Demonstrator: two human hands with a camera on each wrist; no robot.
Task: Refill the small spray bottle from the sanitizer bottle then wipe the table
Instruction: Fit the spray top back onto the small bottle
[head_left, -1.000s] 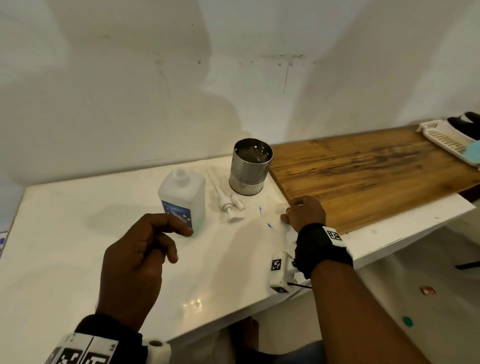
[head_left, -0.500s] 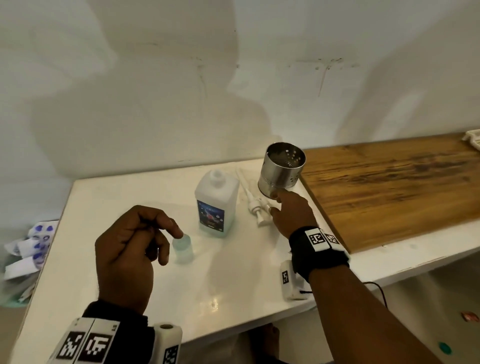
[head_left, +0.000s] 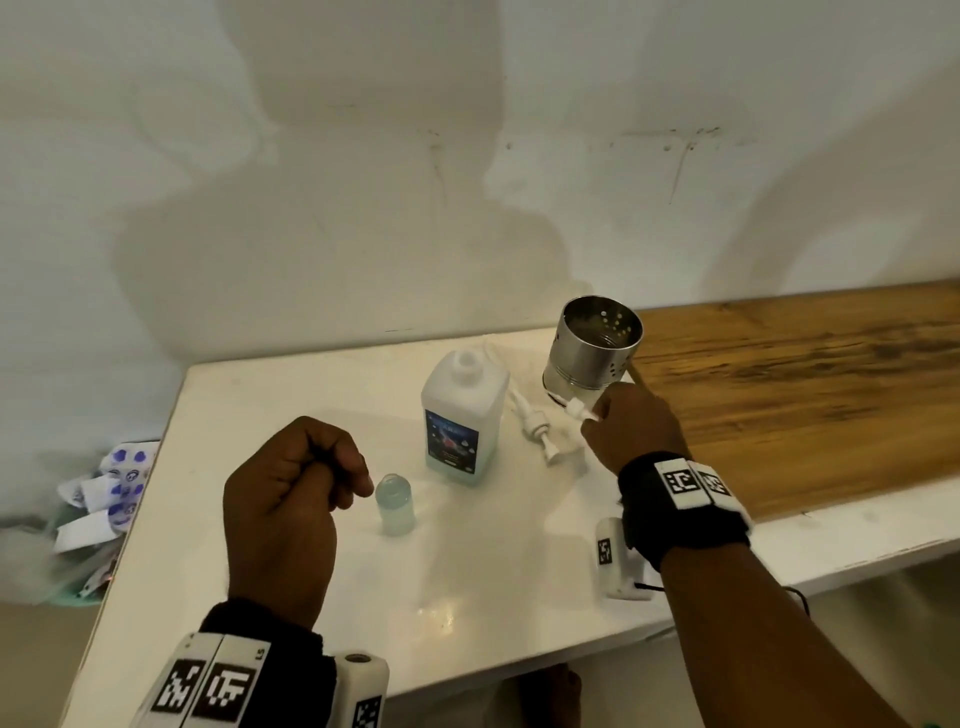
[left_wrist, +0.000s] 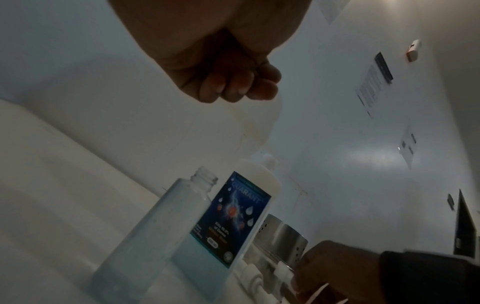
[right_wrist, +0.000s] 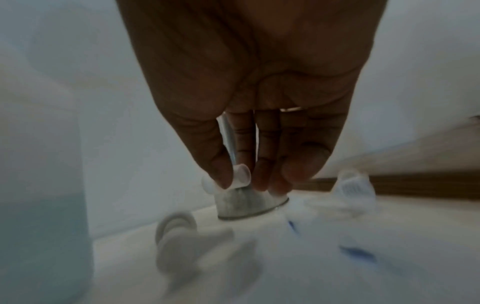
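The small clear spray bottle (head_left: 395, 501) (left_wrist: 155, 226) stands uncapped on the white table (head_left: 260, 415), holding pale liquid. Behind it stands the sanitizer bottle (head_left: 462, 421) (left_wrist: 233, 222), its neck open, and its white pump (head_left: 535, 426) (right_wrist: 182, 236) lies to its right. My left hand (head_left: 311, 467) (left_wrist: 233, 86) hovers just left of the small bottle, curled into a fist and holding nothing. My right hand (head_left: 597, 421) (right_wrist: 244, 181) pinches the small white spray head (head_left: 576, 408) (right_wrist: 240, 174) with its clear tube, low over the table in front of the metal cup.
A perforated metal cup (head_left: 592, 358) (right_wrist: 249, 203) stands behind my right hand. A wooden board (head_left: 805, 389) covers the table to the right. Crumpled printed wrappers (head_left: 104, 493) lie off the table's left edge. Blue smears (right_wrist: 358, 255) mark the tabletop.
My right hand has moved from the board's near corner to the foot of the metal cup and pinched the spray head. My left hand has curled tighter. The view swung left.
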